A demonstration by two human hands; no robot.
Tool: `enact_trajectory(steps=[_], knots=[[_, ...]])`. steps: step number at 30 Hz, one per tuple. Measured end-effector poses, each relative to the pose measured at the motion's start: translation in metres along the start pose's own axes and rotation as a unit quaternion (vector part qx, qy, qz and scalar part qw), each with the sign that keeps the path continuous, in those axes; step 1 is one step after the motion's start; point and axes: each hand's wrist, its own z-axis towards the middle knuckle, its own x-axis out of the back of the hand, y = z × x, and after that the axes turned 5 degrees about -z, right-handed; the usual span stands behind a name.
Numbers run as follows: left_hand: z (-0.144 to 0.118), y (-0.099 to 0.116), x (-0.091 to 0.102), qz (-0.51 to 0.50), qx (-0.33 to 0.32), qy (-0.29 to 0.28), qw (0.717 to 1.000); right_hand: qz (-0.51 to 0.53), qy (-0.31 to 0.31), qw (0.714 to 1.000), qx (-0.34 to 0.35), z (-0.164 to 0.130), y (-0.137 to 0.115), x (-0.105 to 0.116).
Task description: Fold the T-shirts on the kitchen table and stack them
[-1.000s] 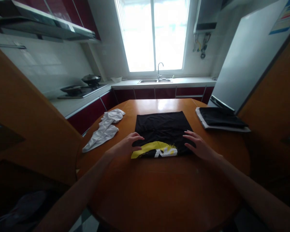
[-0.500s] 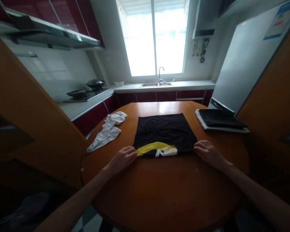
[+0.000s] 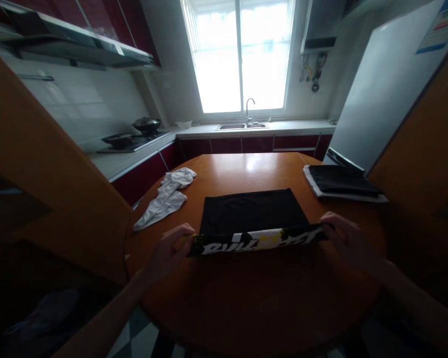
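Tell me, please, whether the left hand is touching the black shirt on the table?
Touching. The head view shows the left hand pinching the near left corner of the black shirt, lifting its printed edge off the table.

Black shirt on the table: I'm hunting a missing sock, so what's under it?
Only the wooden table shows around the black shirt. Both hands lift its near edge; anything beneath is covered.

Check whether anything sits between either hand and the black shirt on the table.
Nothing visible does. The left hand and right hand each already pinch a near corner of the black shirt, lifting its printed edge. The white cloth lies apart, off to the left.
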Motion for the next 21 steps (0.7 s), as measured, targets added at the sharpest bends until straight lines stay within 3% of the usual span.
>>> enact_trajectory(steps=[5, 8, 11, 16, 21], knots=[[0.038, -0.011, 0.005, -0.03, 0.101, 0.056, 0.993, 0.009, 0.072, 0.992, -0.1, 0.049, 0.007, -0.012], [0.072, -0.041, -0.002, -0.021, 0.123, 0.063, 0.99, 0.006, 0.078, 0.988, -0.133, 0.086, 0.037, -0.036], [0.101, -0.08, -0.02, -0.003, 0.138, 0.021, 0.99, -0.002, 0.023, 0.986, -0.167, 0.11, 0.072, -0.071], [0.117, -0.132, -0.055, 0.025, 0.168, -0.055, 0.984, -0.012, -0.05, 0.967, -0.25, 0.11, 0.106, -0.118], [0.118, -0.147, -0.054, 0.011, 0.155, -0.045, 0.987, 0.01, -0.038, 0.972, -0.231, 0.114, 0.121, -0.117]])
